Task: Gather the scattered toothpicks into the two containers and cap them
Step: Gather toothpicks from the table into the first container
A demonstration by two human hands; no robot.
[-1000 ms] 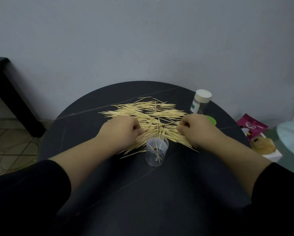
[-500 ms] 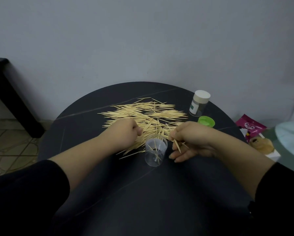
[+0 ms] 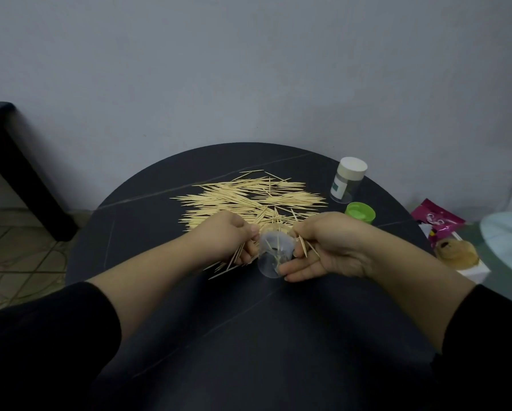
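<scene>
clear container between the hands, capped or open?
Open. The clear container has a bare mouth with no lid on it; the green cap lies apart, off to its right.

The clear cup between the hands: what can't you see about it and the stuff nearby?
Head view only:
- Count of toothpicks in the clear cup: blurred.
- How many the left hand and right hand hold: their fingers hide them.
- White-capped jar: label too small to read.
</scene>
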